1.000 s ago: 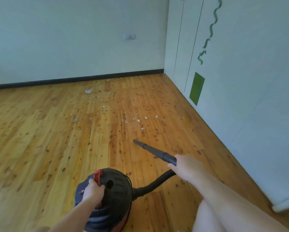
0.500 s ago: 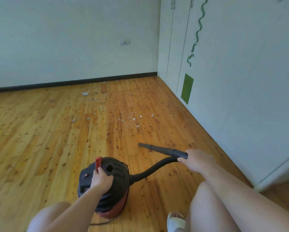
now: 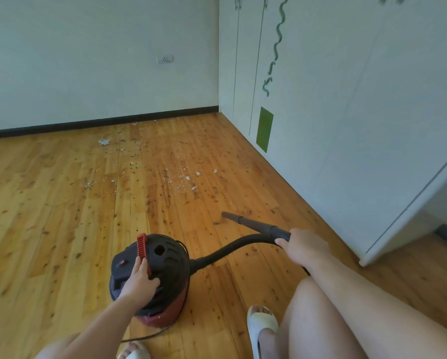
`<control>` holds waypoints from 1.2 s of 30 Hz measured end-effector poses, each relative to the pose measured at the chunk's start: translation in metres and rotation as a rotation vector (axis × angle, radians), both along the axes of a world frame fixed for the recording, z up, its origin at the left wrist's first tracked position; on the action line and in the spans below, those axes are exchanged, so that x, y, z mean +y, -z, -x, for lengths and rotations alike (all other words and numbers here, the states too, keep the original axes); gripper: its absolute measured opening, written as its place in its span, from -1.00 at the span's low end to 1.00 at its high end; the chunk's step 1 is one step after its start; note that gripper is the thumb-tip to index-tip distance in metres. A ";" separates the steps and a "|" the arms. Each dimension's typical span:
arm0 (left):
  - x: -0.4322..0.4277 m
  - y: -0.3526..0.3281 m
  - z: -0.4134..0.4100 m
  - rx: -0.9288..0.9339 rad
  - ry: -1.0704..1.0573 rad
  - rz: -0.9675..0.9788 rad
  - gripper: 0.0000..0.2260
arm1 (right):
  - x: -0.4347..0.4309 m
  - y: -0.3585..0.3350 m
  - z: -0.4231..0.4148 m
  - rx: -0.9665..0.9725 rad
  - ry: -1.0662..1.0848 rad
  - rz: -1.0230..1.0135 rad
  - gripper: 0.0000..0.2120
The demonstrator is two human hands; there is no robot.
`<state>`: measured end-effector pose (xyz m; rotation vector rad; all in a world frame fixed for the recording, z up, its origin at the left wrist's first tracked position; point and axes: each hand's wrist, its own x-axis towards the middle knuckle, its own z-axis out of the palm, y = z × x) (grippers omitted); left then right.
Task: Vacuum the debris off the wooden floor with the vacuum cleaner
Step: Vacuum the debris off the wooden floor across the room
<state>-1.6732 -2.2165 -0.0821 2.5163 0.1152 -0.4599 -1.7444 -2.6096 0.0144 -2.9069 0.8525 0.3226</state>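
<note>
Right, down low on the wooden floor (image 3: 48,216) we go. The left hand (image 3: 139,281) is wrapped over the red handle (image 3: 142,246) on top of the vacuum cleaner (image 3: 170,265), a squat black canister with a red base standing upright on the boards. Its power cord (image 3: 150,335) trails out beneath it towards the person. A black hose (image 3: 225,252) arcs out from the canister's right side and up to the wand (image 3: 245,222). The right hand (image 3: 302,248) has its fingers curled round the wand's rear end, where hose and wand meet. The two hands are well apart.

The wand's tip points away from the person, towards the debris (image 3: 181,180). That debris is a scatter of pale chips and crumbs spread across the boards ahead, well short of the black baseboard (image 3: 100,123). The tip is clear of the nearest bits; whether it touches the floor, I can't tell.

A white wardrobe (image 3: 346,125) runs along the right, and a wall socket (image 3: 165,59) sits on the far wall. A white sandal (image 3: 261,322) is planted just beside the canister.
</note>
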 end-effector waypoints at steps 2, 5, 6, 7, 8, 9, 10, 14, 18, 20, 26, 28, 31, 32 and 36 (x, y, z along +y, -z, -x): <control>-0.001 0.000 0.000 0.001 -0.002 0.006 -0.27 | -0.003 0.005 0.008 0.011 0.041 -0.025 -0.48; -0.004 0.001 0.001 -0.021 -0.021 0.021 -0.28 | -0.007 0.010 0.020 0.017 0.094 -0.051 -0.44; -0.004 0.002 0.001 -0.037 -0.031 0.025 -0.29 | -0.008 0.011 0.024 0.016 0.107 -0.058 -0.44; -0.004 0.003 0.002 -0.052 -0.046 0.034 -0.30 | -0.009 0.013 0.028 0.010 0.123 -0.067 -0.44; -0.006 0.003 0.003 -0.065 -0.058 0.042 -0.31 | -0.012 0.016 0.033 0.005 0.141 -0.074 -0.44; -0.007 0.003 0.004 -0.078 -0.066 0.047 -0.33 | -0.013 0.018 0.037 0.000 0.155 -0.083 -0.44; -0.007 0.003 0.003 -0.086 -0.064 0.046 -0.33 | -0.015 0.020 0.041 -0.006 0.167 -0.088 -0.44; -0.007 0.003 0.001 -0.084 -0.049 0.020 -0.33 | -0.023 0.021 0.059 -0.013 0.201 -0.090 -0.43; -0.005 0.000 -0.003 -0.085 -0.020 0.024 -0.40 | -0.033 0.024 0.083 -0.006 0.262 -0.109 -0.43; -0.006 -0.002 -0.007 -0.081 -0.030 0.031 -0.50 | -0.038 0.024 0.094 -0.004 0.270 -0.120 -0.43; -0.010 -0.001 -0.019 -0.079 -0.081 0.018 -0.59 | -0.048 0.025 0.124 0.002 0.283 -0.145 -0.44; -0.011 -0.002 -0.020 -0.072 -0.114 0.026 -0.53 | -0.048 0.026 0.129 0.005 0.289 -0.149 -0.44; -0.017 0.000 -0.022 -0.065 -0.143 0.023 -0.48 | -0.049 0.025 0.133 0.012 0.282 -0.151 -0.49; -0.019 0.002 -0.022 -0.063 -0.149 0.017 -0.48 | -0.049 0.026 0.134 0.012 0.276 -0.151 -0.50; -0.022 0.005 -0.022 -0.067 -0.147 0.017 -0.46 | -0.046 0.030 0.131 0.041 0.212 -0.217 -0.58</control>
